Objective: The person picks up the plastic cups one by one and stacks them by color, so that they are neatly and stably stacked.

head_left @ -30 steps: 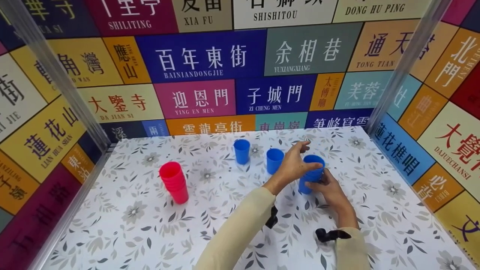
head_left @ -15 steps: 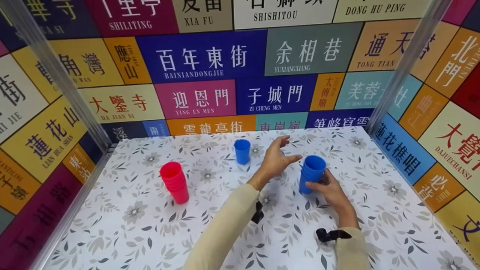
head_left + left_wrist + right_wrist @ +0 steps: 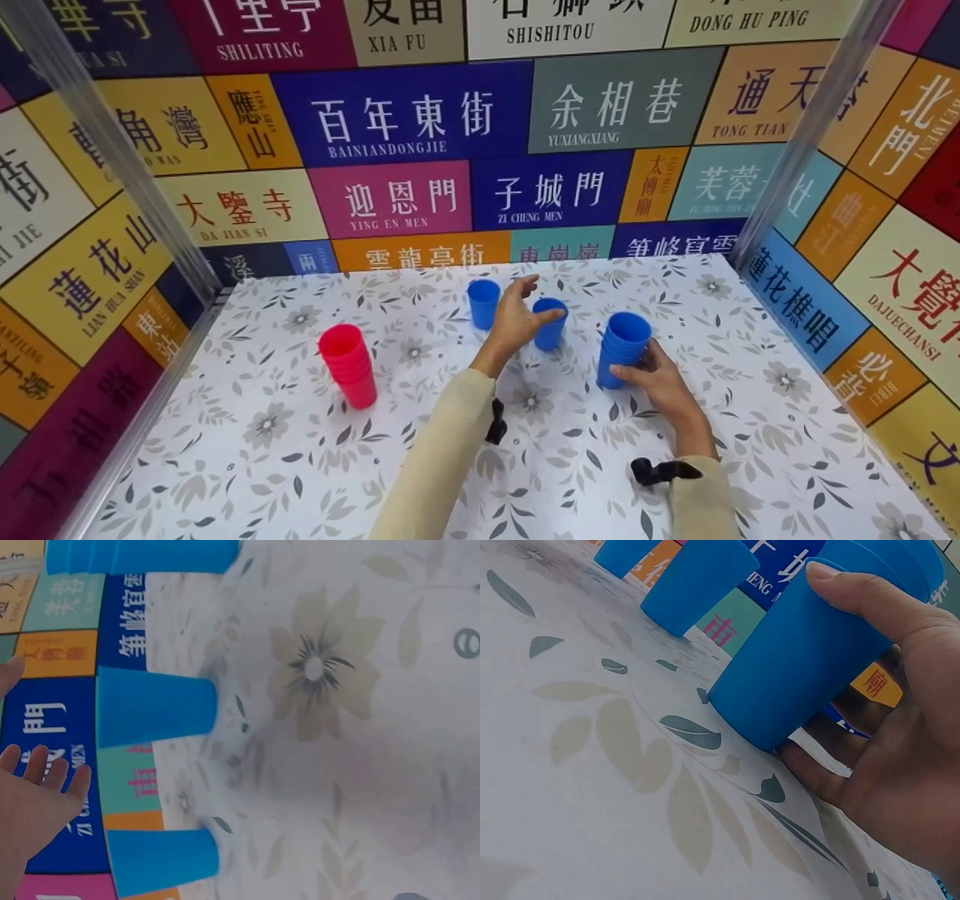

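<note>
My right hand [image 3: 664, 382] grips a stack of nested blue cups [image 3: 624, 349] low down, thumb on the near side and fingers round the far side, as the right wrist view shows. The stack stands upright on the table. My left hand [image 3: 516, 319] is raised with fingers spread and holds nothing. In the head view it lies between two single blue cups, overlapping the edges of both: the left one [image 3: 484, 304] and the middle one [image 3: 549, 334]. In the left wrist view both single cups stand apart from the left hand [image 3: 45, 802].
A stack of nested red cups [image 3: 349, 366] stands on the left of the table [image 3: 247, 480], which has a floral cover. Walls of coloured name signs [image 3: 401, 116] rise behind and at both sides, with clear corner posts [image 3: 795, 142].
My left hand has moved left from above the blue stack, past the middle blue cup, toward the left blue cup. My right hand keeps its grip on the stack in the same place.
</note>
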The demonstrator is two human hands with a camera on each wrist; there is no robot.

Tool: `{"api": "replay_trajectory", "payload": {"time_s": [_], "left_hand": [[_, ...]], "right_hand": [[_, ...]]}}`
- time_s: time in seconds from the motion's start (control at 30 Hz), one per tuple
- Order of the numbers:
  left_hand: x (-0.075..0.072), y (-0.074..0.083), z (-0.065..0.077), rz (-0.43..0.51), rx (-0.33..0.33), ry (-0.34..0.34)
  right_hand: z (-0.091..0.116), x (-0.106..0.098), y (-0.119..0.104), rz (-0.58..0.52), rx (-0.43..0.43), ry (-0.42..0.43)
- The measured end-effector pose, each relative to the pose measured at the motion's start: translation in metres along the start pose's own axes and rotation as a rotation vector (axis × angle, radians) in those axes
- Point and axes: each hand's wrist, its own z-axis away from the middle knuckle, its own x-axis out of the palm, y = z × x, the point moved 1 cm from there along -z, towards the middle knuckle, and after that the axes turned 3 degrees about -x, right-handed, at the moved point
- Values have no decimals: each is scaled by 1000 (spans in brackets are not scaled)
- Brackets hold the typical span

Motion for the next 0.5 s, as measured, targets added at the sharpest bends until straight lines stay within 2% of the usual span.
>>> {"api": "replay_trajectory", "payload": {"time_s": [0.23, 0.5], "left_hand": [[7, -21, -1, 13, -40, 0], [18, -35, 0, 15, -91, 22]], "right_hand": [[3, 0, -2, 32, 14, 13], [3, 1, -4, -25, -18, 7]]}}
